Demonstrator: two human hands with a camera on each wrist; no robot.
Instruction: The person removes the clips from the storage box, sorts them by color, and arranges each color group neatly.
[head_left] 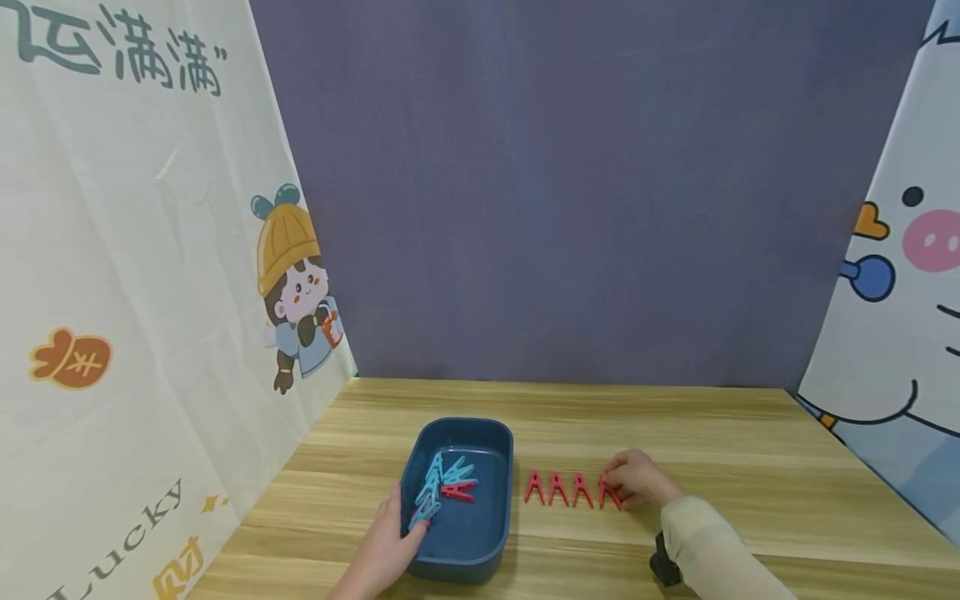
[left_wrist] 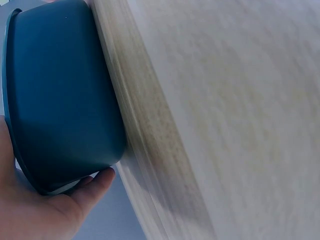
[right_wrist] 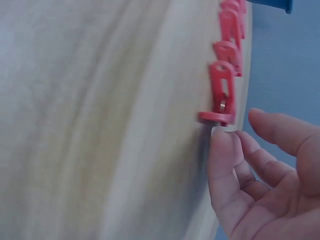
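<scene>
My left hand (head_left: pixel 384 542) grips the left side of a dark blue plastic bin (head_left: pixel 498 500), thumb at its rim; the left wrist view shows fingers against the outer wall. Inside lie several light blue clothespins (head_left: pixel 433 479) and a red clothespin (head_left: pixel 459 492). To the right of the bin, several red clothespins (head_left: pixel 557 488) stand in a row on the table, legs spread towards me. At the row's right end my right hand (head_left: pixel 641 479) touches the last red clothespin (right_wrist: pixel 222 90) with its fingertips. In the right wrist view the thumb is apart from that clothespin.
The wood-grain table (head_left: pixel 750 467) reaches back to a dark grey-blue panel (head_left: pixel 570 208). A printed white cloth (head_left: pixel 150 250) hangs at the left and another printed cloth (head_left: pixel 900 333) at the right. A black strap device (head_left: pixel 664 562) sits at my right wrist.
</scene>
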